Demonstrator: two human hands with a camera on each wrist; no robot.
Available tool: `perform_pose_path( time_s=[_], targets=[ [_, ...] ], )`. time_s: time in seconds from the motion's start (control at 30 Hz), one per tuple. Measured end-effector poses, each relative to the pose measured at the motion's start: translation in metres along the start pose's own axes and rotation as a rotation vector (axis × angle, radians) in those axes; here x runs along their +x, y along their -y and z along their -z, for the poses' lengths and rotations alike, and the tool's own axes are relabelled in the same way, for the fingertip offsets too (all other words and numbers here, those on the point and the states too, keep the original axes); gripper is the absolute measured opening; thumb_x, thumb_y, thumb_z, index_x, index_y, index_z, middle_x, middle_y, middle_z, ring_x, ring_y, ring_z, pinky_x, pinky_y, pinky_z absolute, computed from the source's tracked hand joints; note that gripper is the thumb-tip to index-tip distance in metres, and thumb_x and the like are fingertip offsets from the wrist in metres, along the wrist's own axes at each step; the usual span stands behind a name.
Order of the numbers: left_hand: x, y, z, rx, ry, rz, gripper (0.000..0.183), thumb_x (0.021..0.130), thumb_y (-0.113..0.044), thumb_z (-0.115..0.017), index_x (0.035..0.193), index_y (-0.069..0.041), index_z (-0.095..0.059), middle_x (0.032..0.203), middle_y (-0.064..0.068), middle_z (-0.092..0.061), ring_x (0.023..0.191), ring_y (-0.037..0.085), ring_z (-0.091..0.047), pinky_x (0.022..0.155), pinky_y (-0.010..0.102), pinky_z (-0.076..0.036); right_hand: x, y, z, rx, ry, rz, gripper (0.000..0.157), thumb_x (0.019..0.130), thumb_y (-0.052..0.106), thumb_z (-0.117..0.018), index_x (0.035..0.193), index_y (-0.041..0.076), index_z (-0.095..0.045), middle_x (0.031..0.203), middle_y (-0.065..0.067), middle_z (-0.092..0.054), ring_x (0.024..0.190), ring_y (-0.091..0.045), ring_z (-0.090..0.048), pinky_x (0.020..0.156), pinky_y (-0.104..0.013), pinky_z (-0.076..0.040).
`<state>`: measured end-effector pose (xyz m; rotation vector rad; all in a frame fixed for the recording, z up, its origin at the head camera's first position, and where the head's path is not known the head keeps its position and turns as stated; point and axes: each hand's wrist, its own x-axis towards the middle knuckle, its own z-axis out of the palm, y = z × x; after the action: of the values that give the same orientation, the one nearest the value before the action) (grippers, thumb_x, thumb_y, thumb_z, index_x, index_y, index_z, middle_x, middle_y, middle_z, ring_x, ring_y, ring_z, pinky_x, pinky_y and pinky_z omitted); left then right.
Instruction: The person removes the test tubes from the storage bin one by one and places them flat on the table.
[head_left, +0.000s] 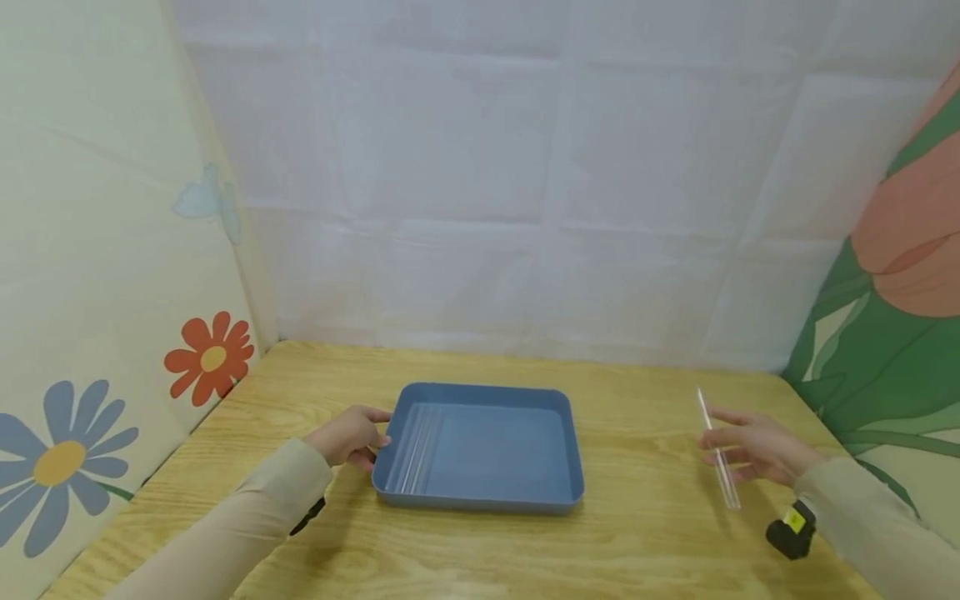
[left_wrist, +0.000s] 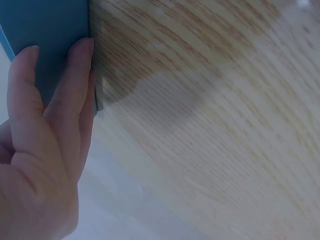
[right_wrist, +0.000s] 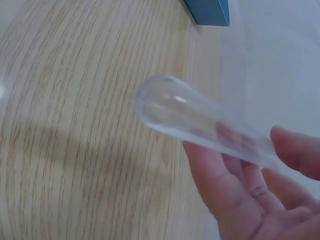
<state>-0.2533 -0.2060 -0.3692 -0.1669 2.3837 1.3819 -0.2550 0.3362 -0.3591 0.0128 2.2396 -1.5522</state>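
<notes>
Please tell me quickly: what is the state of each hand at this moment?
Left hand: open, touching the side of the blue tray.
Right hand: closed, holding a clear test tube.

Held tube [head_left: 722,472]: clear, round-ended; I see it slanting in the right hand [head_left: 765,452].
Blue tray [head_left: 506,446]: rectangular, flat.
Tray tubes [head_left: 414,450]: clear, side by side, left end.
</notes>
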Motion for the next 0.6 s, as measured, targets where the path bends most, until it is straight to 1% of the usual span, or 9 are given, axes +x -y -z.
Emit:
perform_pose_path(
  time_s=[0.17, 0.37, 0.5, 0.6],
  targets=[
    [0.002, 0.002, 0.001, -0.004, -0.003, -0.001, 0.053, 0.094, 0.009, -0.053, 0.142, 0.016, -0.033, 0.098, 0.019, -0.067, 0.053, 0.017, -0.060, 0.047, 0.024, -0.053, 0.000, -0.002, 0.002, -0.011, -0.020, -0.008, 0.075, 0.098, 0.010, -0.052, 0.149, -0.009, 0.000, 0.102, -0.003, -0.066, 0.086, -0.019, -0.066, 0.066, -0.036, -0.056],
    [0.001, 0.005, 0.001, -0.002, -0.003, 0.008, 0.052, 0.095, 0.009, -0.052, 0.143, 0.015, -0.032, 0.088, 0.015, -0.068, 0.055, 0.016, -0.060, 0.047, 0.023, -0.052, 0.002, -0.010, 0.001, -0.017, -0.042, -0.009, 0.075, 0.099, 0.010, -0.052, 0.149, -0.012, 0.000, 0.102, -0.005, -0.066, 0.087, -0.021, -0.067, 0.069, -0.038, -0.057],
    [0.000, 0.002, 0.000, -0.005, 0.009, -0.004, 0.053, 0.095, 0.008, -0.052, 0.143, 0.015, -0.032, 0.092, 0.017, -0.068, 0.054, 0.016, -0.060, 0.047, 0.023, -0.052, 0.003, -0.013, 0.003, -0.050, -0.085, -0.013, 0.072, 0.099, 0.010, -0.051, 0.149, -0.012, -0.003, 0.105, -0.011, -0.066, 0.086, -0.022, -0.068, 0.071, -0.041, -0.057],
    [-0.001, 0.001, -0.001, -0.015, 0.009, -0.006, 0.053, 0.095, 0.008, -0.052, 0.144, 0.014, -0.032, 0.091, 0.017, -0.068, 0.055, 0.016, -0.060, 0.046, 0.023, -0.051, 0.003, -0.013, 0.005, -0.083, -0.113, -0.009, 0.070, 0.099, 0.009, -0.050, 0.148, -0.013, -0.004, 0.106, -0.015, -0.066, 0.084, -0.022, -0.068, 0.071, -0.042, -0.056]
  ],
)
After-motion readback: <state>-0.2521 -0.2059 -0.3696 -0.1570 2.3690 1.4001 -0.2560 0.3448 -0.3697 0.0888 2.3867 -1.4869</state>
